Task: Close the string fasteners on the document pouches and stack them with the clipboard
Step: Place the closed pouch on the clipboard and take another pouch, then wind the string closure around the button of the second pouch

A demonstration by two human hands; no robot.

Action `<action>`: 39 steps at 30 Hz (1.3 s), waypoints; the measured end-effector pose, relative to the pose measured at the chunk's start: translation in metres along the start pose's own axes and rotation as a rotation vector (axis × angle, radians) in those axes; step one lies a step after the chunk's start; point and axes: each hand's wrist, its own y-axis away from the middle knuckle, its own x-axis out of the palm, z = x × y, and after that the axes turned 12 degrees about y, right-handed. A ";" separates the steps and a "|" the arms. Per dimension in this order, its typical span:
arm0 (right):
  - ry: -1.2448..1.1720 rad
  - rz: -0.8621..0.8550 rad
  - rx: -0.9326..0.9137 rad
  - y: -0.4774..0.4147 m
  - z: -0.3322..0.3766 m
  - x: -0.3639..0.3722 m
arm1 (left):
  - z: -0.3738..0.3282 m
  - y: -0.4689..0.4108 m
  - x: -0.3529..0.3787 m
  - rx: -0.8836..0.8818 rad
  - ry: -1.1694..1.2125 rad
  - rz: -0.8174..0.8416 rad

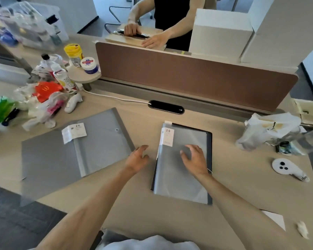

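Grey translucent plastic makes up both document pouches on the beige desk [242,186]. From the head view, the right pouch [181,177] lies squarely on top of a dark clipboard [209,141], whose black edge shows along the pouch's far and right sides and at its near left corner. A white label [167,137] printed "20" sits at the pouch's far left corner. The right hand [195,159] hovers over or rests lightly on this pouch, fingers spread and curled, gripping nothing; whether the palm touches the plastic cannot be told. The left hand [136,157] is just left of the stack, between the two pouches, fingers loosely bent and empty, near the corner of the left pouch [101,147]. That pouch lies at an angle, well apart from the clipboard, with its darker grey flap [49,159] spread open toward the left and a small round fastener button [116,130] visible near its far edge; a white "20" label [74,132] sits at the fold. No string can be made out on it. A brown divider panel [188,76] runs along the far side of the desk, and behind it another person's hands [145,37] rest on a flat tan box [132,37]. Crumpled bags and bottles [49,91] crowd the desk's far left.
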 end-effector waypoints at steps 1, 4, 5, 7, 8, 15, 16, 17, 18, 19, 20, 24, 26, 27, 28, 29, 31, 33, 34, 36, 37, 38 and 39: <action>-0.008 0.008 -0.035 -0.001 0.019 0.005 | 0.008 0.004 -0.010 0.002 0.001 -0.013; -0.051 0.040 -0.115 -0.003 0.073 0.028 | 0.031 0.016 -0.049 -0.016 0.011 -0.089; -0.050 0.066 -0.144 -0.003 0.090 0.037 | 0.041 0.020 -0.062 -0.028 0.018 -0.120; -0.042 0.121 -0.187 -0.003 0.121 0.055 | 0.058 0.030 -0.088 -0.060 0.044 -0.173; -0.047 0.139 -0.192 -0.003 0.137 0.064 | 0.068 0.036 -0.101 -0.078 0.048 -0.192; -0.029 0.358 0.002 -0.017 0.197 0.129 | 0.132 0.052 -0.184 -0.169 0.027 -0.244; -0.003 0.361 0.013 -0.022 0.200 0.135 | 0.139 0.052 -0.193 -0.173 0.017 -0.236; 0.019 0.356 0.032 -0.027 0.203 0.139 | 0.146 0.051 -0.202 -0.169 0.003 -0.222; 0.038 0.349 0.057 -0.032 0.205 0.143 | 0.152 0.050 -0.210 -0.163 -0.020 -0.203; 0.048 0.341 0.087 -0.036 0.206 0.146 | 0.160 0.049 -0.216 -0.155 -0.058 -0.180; 0.047 0.329 0.116 -0.039 0.206 0.150 | 0.167 0.048 -0.221 -0.141 -0.120 -0.152; 0.032 0.231 0.202 -0.041 0.208 0.164 | 0.189 0.037 -0.229 -0.073 -0.420 -0.015; 0.085 0.223 0.234 -0.038 0.210 0.171 | 0.195 0.030 -0.230 -0.061 -0.484 0.057; 0.105 0.226 0.253 -0.037 0.213 0.173 | 0.197 0.027 -0.232 -0.054 -0.499 0.084; 0.106 0.221 0.265 -0.036 0.214 0.175 | 0.200 0.025 -0.233 -0.048 -0.509 0.106; 0.096 0.211 0.275 -0.033 0.217 0.175 | 0.203 0.023 -0.235 -0.041 -0.525 0.122; 0.063 0.189 0.293 -0.027 0.219 0.177 | 0.209 0.020 -0.237 -0.031 -0.590 0.144; 0.067 0.171 0.307 -0.024 0.218 0.180 | 0.214 0.015 -0.238 -0.024 -0.641 0.143; 0.074 0.162 0.315 -0.023 0.218 0.181 | 0.215 0.014 -0.238 -0.017 -0.649 0.142; 0.098 0.161 0.319 -0.019 0.219 0.183 | 0.215 0.016 -0.237 0.013 -0.669 0.162; 0.115 0.164 0.313 -0.017 0.222 0.182 | 0.214 0.018 -0.236 0.033 -0.691 0.178; 0.120 0.164 0.307 -0.015 0.223 0.183 | 0.214 0.021 -0.234 0.054 -0.712 0.191; 0.122 0.165 0.302 -0.013 0.225 0.183 | 0.214 0.024 -0.233 0.074 -0.727 0.197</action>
